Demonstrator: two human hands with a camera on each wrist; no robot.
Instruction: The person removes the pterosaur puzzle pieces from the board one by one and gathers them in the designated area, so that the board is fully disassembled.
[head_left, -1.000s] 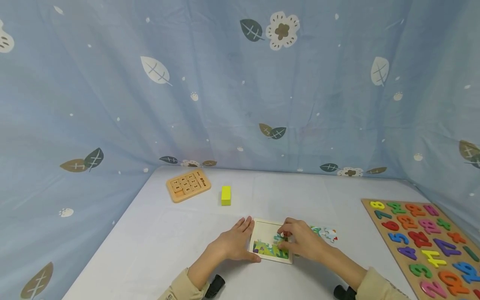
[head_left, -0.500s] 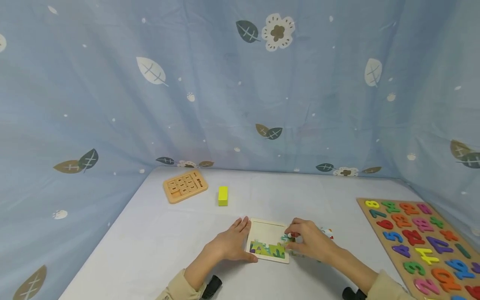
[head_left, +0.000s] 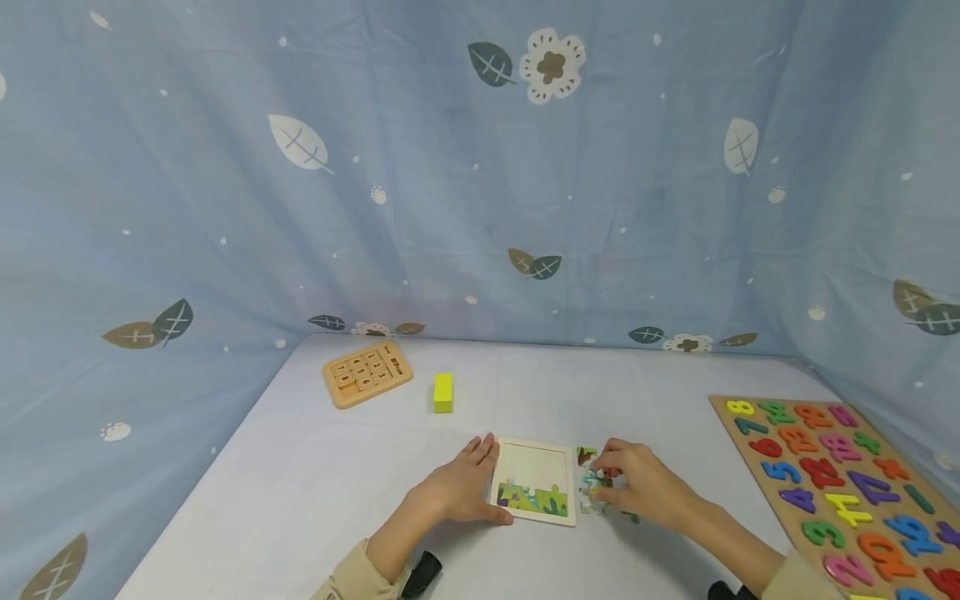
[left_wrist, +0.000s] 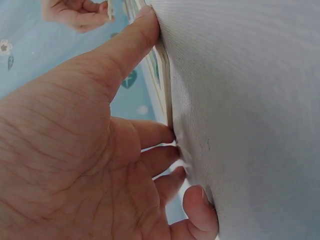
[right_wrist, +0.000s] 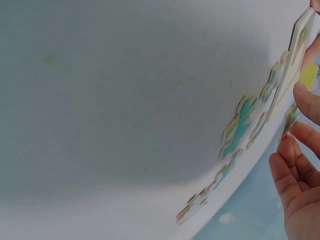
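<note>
A pale wooden puzzle tray (head_left: 531, 464) lies at the table's front middle, with joined green jigsaw pieces (head_left: 532, 499) along its near side. My left hand (head_left: 459, 487) rests at its left edge, fingers extended and thumb touching the near left corner; the left wrist view shows thumb and fingertips along the rim. To the right of the tray, my right hand (head_left: 648, 487) pinches a small jigsaw piece (right_wrist: 290, 120) between thumb and fingers. Loose jigsaw pieces (right_wrist: 240, 127) lie below and around this hand, partly hidden by it in the head view.
A wooden number slide puzzle (head_left: 367, 372) lies at the back left, with a yellow block (head_left: 443, 392) beside it. A large board of colourful numbers (head_left: 840, 483) covers the table's right side. Blue patterned cloth (head_left: 420, 208) hangs behind the table.
My right hand has moved right, off the tray to over the loose pieces, still pinching the piece. The left hand stays at the tray's edge. The head view has shifted slightly.
</note>
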